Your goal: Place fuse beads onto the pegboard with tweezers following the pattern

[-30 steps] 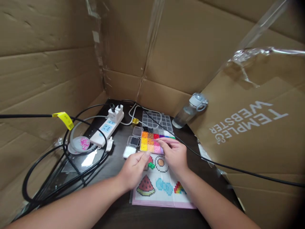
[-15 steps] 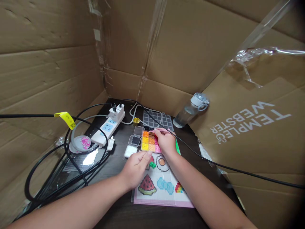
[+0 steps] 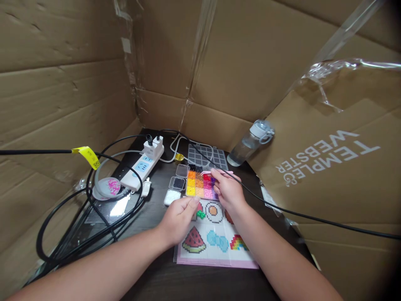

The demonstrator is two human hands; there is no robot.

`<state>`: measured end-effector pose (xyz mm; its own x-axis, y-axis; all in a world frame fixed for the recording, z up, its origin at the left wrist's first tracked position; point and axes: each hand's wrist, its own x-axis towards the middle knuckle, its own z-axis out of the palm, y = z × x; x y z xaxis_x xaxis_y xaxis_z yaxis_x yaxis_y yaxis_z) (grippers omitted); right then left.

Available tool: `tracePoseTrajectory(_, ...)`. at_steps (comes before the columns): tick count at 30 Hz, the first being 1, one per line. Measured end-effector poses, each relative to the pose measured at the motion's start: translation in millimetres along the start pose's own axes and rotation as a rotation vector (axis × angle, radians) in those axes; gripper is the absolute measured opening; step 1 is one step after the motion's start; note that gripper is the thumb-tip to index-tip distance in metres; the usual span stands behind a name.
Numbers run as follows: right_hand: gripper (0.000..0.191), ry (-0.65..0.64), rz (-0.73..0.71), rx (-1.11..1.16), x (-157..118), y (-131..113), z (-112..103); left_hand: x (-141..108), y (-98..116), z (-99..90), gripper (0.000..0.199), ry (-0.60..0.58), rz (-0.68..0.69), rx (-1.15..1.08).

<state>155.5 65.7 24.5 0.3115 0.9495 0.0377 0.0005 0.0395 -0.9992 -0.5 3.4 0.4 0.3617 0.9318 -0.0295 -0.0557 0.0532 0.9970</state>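
Pink tweezers (image 3: 206,172) are pinched in my right hand (image 3: 230,190), their tips over the brown and red part of the bead box (image 3: 191,184). That box holds small beads sorted by colour. My left hand (image 3: 180,219) is closed, thumb on top, at the left edge of the pattern sheet (image 3: 216,258); whatever its fingers grip is hidden. Pixel pictures of a watermelon slice, an egg, a bow and a rainbow show on the sheet. A small cluster of green beads (image 3: 201,214) sits beside my left thumb.
Left of the bead box stand small cases of black beads (image 3: 178,184) and white beads (image 3: 172,197). A power strip (image 3: 140,169), looping black cables (image 3: 40,234) and a dish of pink beads (image 3: 112,187) lie further left. A water bottle (image 3: 247,144) stands back right by cardboard walls.
My right hand has drawn back to the right, bringing the pink tweezers into clear view over the bead box. My left hand has stayed nearly in place.
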Motion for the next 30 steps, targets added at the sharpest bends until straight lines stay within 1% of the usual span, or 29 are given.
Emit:
tracePoseTrajectory(1,0.024,0.007,0.105,0.070,-6.8,-4.7,-6.0,0.0,0.3,0.0,0.046,-0.001,0.000,0.001)
tracePoseTrajectory(2,0.025,-0.001,0.177,0.115,-14.6,-9.2,-13.1,0.0,0.7,0.0,0.045,-0.003,-0.001,0.003)
tracePoseTrajectory(3,0.025,-0.023,0.222,0.132,-23.2,-13.2,-21.1,-0.1,1.4,0.0,0.045,-0.004,0.000,0.007)
tracePoseTrajectory(5,0.026,-0.120,0.274,0.082,-41.3,-17.7,-38.4,-0.5,3.4,-0.2,0.045,-0.004,0.006,0.024)
tracePoseTrajectory(7,0.027,-0.204,0.241,-0.024,-57.4,-16.1,-55.0,-1.1,5.3,-0.6,0.047,-0.003,0.012,0.050)
tracePoseTrajectory(9,0.026,-0.235,0.174,-0.099,-68.8,-8.7,-68.2,-1.7,6.2,-1.0,0.049,-0.007,0.010,0.074)
tracePoseTrajectory(12,0.023,-0.165,0.087,-0.084,-74.5,4.5,-79.2,-2.2,4.7,-1.6,0.053,-0.012,0.004,0.078)
tracePoseTrajectory(14,0.021,-0.098,0.045,-0.067,-72.2,8.5,-82.6,-2.2,2.6,-1.8,0.056,-0.013,0.009,0.078)
tracePoseTrajectory(16,0.019,-0.065,0.019,-0.050,-67.7,7.8,-85.3,-2.0,0.5,-2.1,0.057,-0.017,0.007,0.084)
tracePoseTrajectory(20,0.018,-0.099,0.043,-0.003,-60.9,4.2,-91.0,-0.8,-1.1,-2.4,0.053,-0.023,-0.036,0.092)
tracePoseTrajectory(22,0.017,-0.093,0.018,-0.066,-60.6,4.8,-91.5,0.0,-0.4,-2.2,0.051,-0.014,-0.040,0.109)
tracePoseTrajectory(24,0.015,-0.082,-0.039,-0.181,-62.1,5.8,-88.5,0.5,0.8,-1.9,0.050,-0.007,-0.037,0.133)
tracePoseTrajectory(25,0.013,-0.088,-0.073,-0.237,-63.3,5.8,-85.7,0.7,1.4,-1.7,0.050,-0.008,-0.035,0.142)
tracePoseTrajectory(27,0.009,-0.149,-0.141,-0.307,-66.2,4.9,-78.5,0.6,2.4,-1.2,0.049,-0.012,-0.031,0.151)
tracePoseTrajectory(30,0.006,-0.266,-0.200,-0.325,-69.9,3.5,-68.4,0.1,3.0,-0.7,0.049,-0.015,-0.024,0.159)
